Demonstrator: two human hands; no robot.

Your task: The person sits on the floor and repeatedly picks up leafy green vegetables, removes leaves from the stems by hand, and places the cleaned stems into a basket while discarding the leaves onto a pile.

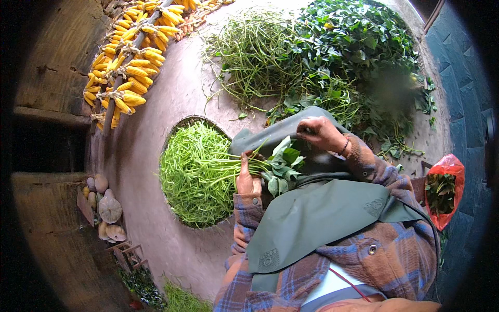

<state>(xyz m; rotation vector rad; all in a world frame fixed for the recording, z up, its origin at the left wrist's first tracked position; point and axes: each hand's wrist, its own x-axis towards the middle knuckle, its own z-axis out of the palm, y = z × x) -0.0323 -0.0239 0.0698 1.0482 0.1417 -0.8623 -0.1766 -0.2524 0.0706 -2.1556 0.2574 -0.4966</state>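
A bunch of long green stalks (230, 165) with broad leaves (282, 165) at one end lies in the grip of my left hand (248, 177). Its bare stalk ends reach over a round basket (187, 121) heaped with cut green stems (195, 175). My right hand (321, 134) is raised above my apron-covered lap, beyond the leaves, with its fingers curled. Whether anything sits inside those fingers cannot be made out. A dark green waterproof apron (319, 218) covers my front and knees.
Ahead on the concrete floor (156, 218) lie a pile of stripped vines (261, 58) and a larger leafy heap (351, 35). Corn cobs (132, 72) hang on poles at the left. Pumpkins (110, 210) rest by the wall. A red plastic bag (444, 191) of leaves stands at my right.
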